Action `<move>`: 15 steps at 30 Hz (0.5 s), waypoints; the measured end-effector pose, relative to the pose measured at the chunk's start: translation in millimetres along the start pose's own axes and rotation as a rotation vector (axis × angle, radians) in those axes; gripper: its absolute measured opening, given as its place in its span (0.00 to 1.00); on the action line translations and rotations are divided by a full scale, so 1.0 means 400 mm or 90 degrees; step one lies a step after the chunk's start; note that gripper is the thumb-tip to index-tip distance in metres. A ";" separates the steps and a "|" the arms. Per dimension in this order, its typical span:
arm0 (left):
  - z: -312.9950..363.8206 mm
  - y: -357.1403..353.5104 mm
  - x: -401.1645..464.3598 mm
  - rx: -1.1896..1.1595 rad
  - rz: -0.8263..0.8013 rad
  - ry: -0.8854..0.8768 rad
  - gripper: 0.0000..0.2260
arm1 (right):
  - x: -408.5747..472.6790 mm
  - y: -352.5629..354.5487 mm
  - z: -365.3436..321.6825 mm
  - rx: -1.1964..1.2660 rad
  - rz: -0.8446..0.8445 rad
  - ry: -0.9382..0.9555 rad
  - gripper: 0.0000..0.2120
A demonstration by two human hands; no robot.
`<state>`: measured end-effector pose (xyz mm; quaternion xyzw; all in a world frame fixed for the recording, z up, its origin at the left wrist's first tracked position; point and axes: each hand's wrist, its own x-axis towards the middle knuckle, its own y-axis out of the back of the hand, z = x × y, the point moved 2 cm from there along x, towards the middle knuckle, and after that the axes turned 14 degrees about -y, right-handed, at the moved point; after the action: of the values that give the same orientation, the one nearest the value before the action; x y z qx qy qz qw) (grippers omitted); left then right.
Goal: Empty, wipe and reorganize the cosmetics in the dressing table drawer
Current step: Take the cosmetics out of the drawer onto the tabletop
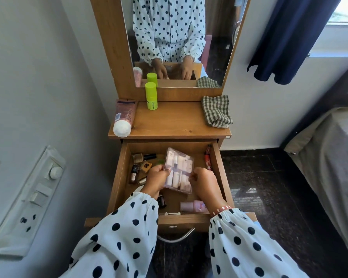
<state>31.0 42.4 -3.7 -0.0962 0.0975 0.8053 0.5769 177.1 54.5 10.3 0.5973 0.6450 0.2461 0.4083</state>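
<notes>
I see both hands pinching the clear plastic case of pale bottles (178, 170) mid-frame: left hand (156, 178), right hand (204, 182), long axis running up-frame.

No lettering can be read anywhere. The pink squeeze tube with a white cap (123, 117) at the desk's left edge and the lime-green cylindrical bottle (151, 95) at its back edge carry dark print, too small and blurred to make out.
</notes>
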 end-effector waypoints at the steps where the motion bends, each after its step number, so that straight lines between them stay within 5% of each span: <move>1: 0.004 0.004 -0.005 0.014 0.009 -0.013 0.08 | -0.001 -0.001 0.002 0.008 -0.009 -0.006 0.05; 9: 0.022 0.049 -0.036 0.038 0.063 -0.061 0.12 | -0.008 -0.036 0.030 -0.234 -0.305 0.085 0.12; 15: 0.029 0.052 -0.055 0.028 0.055 -0.044 0.13 | -0.012 -0.056 0.022 -0.317 -0.333 0.121 0.17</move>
<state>17.7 18.8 14.3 -0.0514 0.0991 0.8298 0.5468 171.2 44.8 -11.6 0.2692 0.7310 0.3373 0.5286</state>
